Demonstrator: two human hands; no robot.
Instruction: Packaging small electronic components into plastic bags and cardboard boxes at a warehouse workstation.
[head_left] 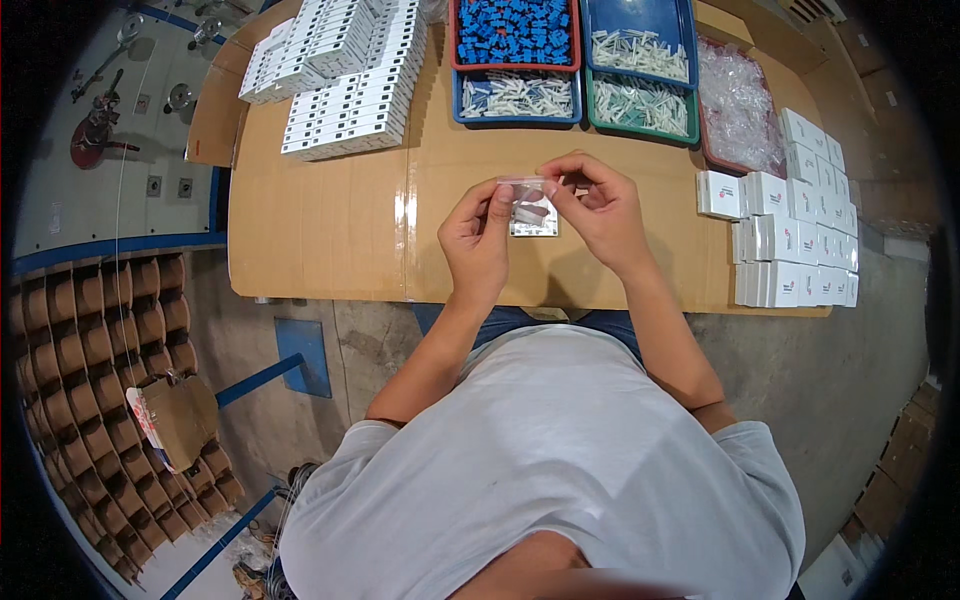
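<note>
Between both hands, over the middle of the table, a small clear plastic bag [530, 195] hangs by its upper edge. My left hand [476, 232] pinches its left corner between thumb and fingers. The right corner sits in the fingertips of my right hand [600, 212]. Something small and white shows through the plastic; I cannot make out its kind. Right below the bag lies a flat white item [534, 230] with small dark marks, partly covered by the bag.
White boxes with dark squares [345, 125] are stacked at the far left. Trays hold blue parts [515, 32] and white stick-like pieces [520, 97]. A red tray of clear plastic bags [740, 105] stands far right, by stacked small white boxes [795, 240]. Cardboard [320, 230] covers the table.
</note>
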